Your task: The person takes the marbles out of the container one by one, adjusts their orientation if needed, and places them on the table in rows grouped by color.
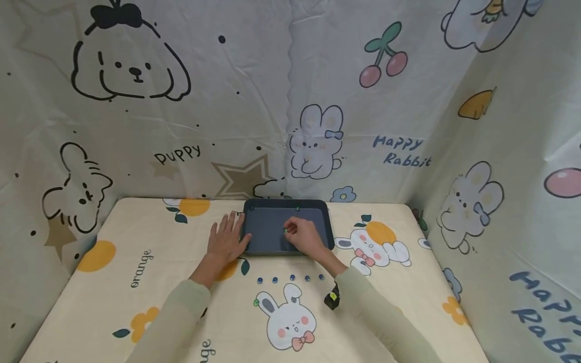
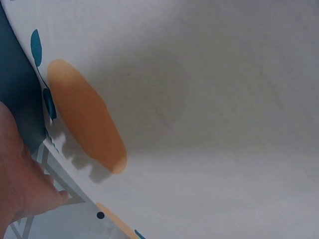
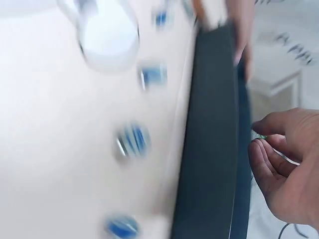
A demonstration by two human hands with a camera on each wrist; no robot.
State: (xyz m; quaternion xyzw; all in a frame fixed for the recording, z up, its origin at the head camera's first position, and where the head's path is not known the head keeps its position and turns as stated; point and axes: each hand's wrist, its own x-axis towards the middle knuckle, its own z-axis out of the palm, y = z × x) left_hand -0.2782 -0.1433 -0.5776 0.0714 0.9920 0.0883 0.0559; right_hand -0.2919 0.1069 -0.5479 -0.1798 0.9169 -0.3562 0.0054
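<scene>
A dark rectangular tray [image 1: 268, 227] lies at the table's far edge. My left hand [image 1: 225, 238] rests at its left rim with fingers straight, and it also shows at the left wrist view's edge [image 2: 25, 174]. Over the right part of the tray, my right hand [image 1: 305, 236] pinches a small green marble [image 1: 285, 230] between thumb and fingertip. Most of that marble is hidden by the fingers in the right wrist view. Another small green marble [image 1: 297, 208] sits by the tray's far rim.
Several blue marbles [image 1: 292, 278] stand in a row in front of the tray. A green marble [image 1: 256, 302] lies nearer, on the printed rabbit's ear. A small black object with a yellow-green patch [image 1: 333, 297] is beside the right sleeve. Printed cloth walls [image 1: 254, 126] rise behind and beside the table.
</scene>
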